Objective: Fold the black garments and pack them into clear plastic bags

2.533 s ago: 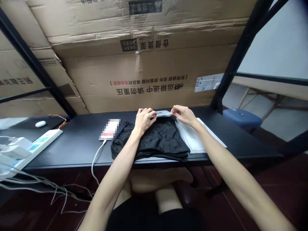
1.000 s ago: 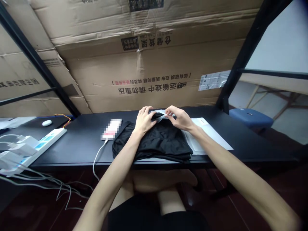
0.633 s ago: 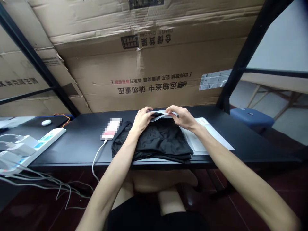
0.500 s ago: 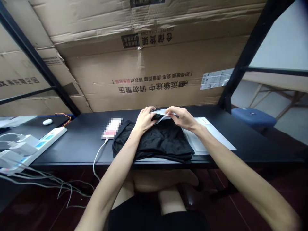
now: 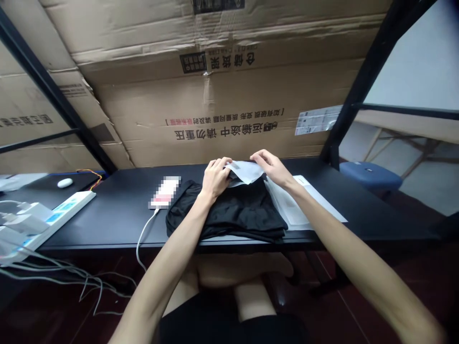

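A folded black garment lies on the black desk, with a pale grey flap of thin sheet material turned up at its far edge. My left hand rests on the garment, its fingers pinching the flap's left end. My right hand is just beyond the flap's right corner, fingers apart and lifted. To the right, partly under the garment, lies a clear plastic bag on a white sheet. I cannot tell what the flap belongs to.
Left of the garment lies a blurred phone on a white cable. A power strip with plugs and a white mouse sit further left. Large cardboard boxes and black shelf posts stand behind the desk.
The pale flap now stands more opened out and looks larger. My right hand has let go of it and lifted up and to the right. My left hand stays in place.
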The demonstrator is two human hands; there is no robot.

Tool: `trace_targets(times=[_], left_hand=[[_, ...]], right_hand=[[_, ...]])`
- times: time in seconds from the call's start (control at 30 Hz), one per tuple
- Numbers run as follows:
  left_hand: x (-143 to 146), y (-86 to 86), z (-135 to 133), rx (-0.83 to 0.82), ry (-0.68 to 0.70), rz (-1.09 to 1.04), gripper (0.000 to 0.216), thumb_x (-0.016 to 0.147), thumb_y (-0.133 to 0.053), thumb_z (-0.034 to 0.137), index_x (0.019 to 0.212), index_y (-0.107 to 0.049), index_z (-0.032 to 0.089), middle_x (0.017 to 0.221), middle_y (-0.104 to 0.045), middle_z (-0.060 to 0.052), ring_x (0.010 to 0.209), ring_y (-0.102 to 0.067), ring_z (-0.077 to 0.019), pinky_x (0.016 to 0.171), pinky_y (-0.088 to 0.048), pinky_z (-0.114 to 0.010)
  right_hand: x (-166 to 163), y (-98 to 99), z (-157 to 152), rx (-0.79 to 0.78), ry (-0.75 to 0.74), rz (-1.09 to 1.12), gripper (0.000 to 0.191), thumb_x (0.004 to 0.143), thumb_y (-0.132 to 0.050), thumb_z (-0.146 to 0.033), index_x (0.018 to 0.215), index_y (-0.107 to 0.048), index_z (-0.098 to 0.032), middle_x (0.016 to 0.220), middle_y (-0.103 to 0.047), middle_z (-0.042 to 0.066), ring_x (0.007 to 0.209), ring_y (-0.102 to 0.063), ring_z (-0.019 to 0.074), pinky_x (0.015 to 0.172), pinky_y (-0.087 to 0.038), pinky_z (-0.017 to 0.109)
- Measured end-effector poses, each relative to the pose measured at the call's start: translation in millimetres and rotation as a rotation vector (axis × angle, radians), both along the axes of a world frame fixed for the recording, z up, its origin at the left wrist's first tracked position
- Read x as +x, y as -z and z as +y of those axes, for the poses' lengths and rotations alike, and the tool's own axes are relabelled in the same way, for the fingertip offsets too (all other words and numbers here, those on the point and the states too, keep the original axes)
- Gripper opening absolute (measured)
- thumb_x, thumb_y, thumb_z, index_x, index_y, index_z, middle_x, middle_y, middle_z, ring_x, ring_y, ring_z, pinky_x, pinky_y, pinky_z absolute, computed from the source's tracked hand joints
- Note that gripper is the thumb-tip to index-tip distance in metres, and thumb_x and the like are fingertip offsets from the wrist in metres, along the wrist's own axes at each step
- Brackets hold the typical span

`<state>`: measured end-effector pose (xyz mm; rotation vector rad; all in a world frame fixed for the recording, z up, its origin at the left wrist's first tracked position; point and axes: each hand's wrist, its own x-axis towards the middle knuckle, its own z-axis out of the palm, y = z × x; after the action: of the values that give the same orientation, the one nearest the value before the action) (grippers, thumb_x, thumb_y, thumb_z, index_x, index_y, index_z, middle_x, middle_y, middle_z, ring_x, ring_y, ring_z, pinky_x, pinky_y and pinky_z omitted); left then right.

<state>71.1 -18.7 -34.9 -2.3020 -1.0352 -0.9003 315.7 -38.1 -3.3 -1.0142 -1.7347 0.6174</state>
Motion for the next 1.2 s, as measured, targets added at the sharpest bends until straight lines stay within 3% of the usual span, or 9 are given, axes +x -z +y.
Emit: trace_targets(times=[0.1, 0.2, 0.3, 0.43, 0.63, 0.77, 0.9, 1.2], left_hand=[[2, -2.2, -4, 0.074, 0.073, -0.01, 0.033, 0.092, -0.061, 0.005, 0.117, -0.077, 0.018, 0.132, -0.073, -0.012, 0.116, -0.067, -0.0277, 0.103, -0.05, -0.042], [5, -3.2, -9, 0.122, 0.179, 0.011, 0.03, 0.098, -0.057, 0.008, 0.116, -0.077, 0.021, 0.131, -0.075, -0.01, 0.12, -0.067, -0.0263, 0.105, -0.05, -0.042], [7, -3.6, -12, 0.16, 0.25, 0.053, 0.027, 0.103, -0.054, 0.014, 0.109, -0.079, 0.022, 0.131, -0.075, -0.009, 0.12, -0.068, -0.025, 0.107, -0.051, -0.042], [8, -5.4, -15, 0.205, 0.276, 0.077, 0.028, 0.102, -0.053, 0.014, 0.103, -0.079, 0.021, 0.136, -0.074, -0.01, 0.122, -0.068, -0.0253, 0.107, -0.052, -0.043], [5, -10.0, -19, 0.134, 0.221, 0.08, 0.045, 0.089, -0.057, 0.005, 0.126, -0.074, 0.024, 0.148, -0.066, -0.01, 0.136, -0.061, -0.0281, 0.113, -0.049, -0.047], [4, -10.6, -20, 0.02, 0.162, 0.017, 0.044, 0.093, -0.059, 0.01, 0.132, -0.072, 0.028, 0.143, -0.068, -0.01, 0.132, -0.061, -0.0286, 0.113, -0.048, -0.047], [3, -9.5, -17, -0.045, 0.16, -0.022, 0.042, 0.094, -0.058, 0.01, 0.131, -0.07, 0.025, 0.128, -0.073, -0.011, 0.117, -0.066, -0.0263, 0.105, -0.05, -0.042], [2, -10.1, -15, -0.086, 0.069, -0.172, 0.043, 0.088, -0.062, 0.01, 0.129, -0.07, 0.022, 0.12, -0.071, -0.009, 0.104, -0.067, -0.0244, 0.094, -0.054, -0.034]], right_hand=[[6, 4.3, 8, -0.258, 0.051, 0.082, 0.045, 0.094, -0.069, -0.062, 0.112, -0.073, -0.021, 0.118, -0.077, 0.009, 0.103, -0.068, 0.0232, 0.093, -0.054, 0.035], [11, 3.0, 6, -0.467, -0.138, 0.089, 0.053, 0.091, -0.071, -0.068, 0.112, -0.077, -0.02, 0.113, -0.078, 0.009, 0.091, -0.069, 0.0219, 0.079, -0.055, 0.032], [13, 1.7, 1, -0.565, -0.244, 0.124, 0.055, 0.088, -0.074, -0.069, 0.111, -0.078, -0.02, 0.106, -0.08, 0.01, 0.083, -0.069, 0.0223, 0.071, -0.056, 0.032], [12, 5.8, 3, -0.527, -0.134, 0.123, 0.05, 0.084, -0.08, -0.065, 0.105, -0.078, -0.02, 0.097, -0.08, 0.008, 0.076, -0.068, 0.0211, 0.066, -0.055, 0.031], [21, 4.8, 8, -0.378, 0.077, 0.089, 0.032, 0.088, -0.076, -0.05, 0.101, -0.076, -0.02, 0.097, -0.079, 0.007, 0.08, -0.069, 0.0212, 0.067, -0.053, 0.029], [37, 2.2, 3, -0.282, 0.221, 0.071, 0.025, 0.09, -0.071, -0.044, 0.097, -0.073, -0.02, 0.095, -0.079, 0.008, 0.08, -0.069, 0.0232, 0.066, -0.053, 0.031], [64, 3.6, -15, -0.264, 0.347, 0.085, 0.023, 0.089, -0.07, -0.044, 0.095, -0.069, -0.022, 0.084, -0.078, 0.007, 0.069, -0.067, 0.0227, 0.059, -0.049, 0.031], [127, 11.8, -69, -0.382, 0.484, 0.066, 0.03, 0.088, -0.068, -0.049, 0.107, -0.069, -0.025, 0.083, -0.078, 0.006, 0.064, -0.068, 0.0235, 0.054, -0.05, 0.032]])
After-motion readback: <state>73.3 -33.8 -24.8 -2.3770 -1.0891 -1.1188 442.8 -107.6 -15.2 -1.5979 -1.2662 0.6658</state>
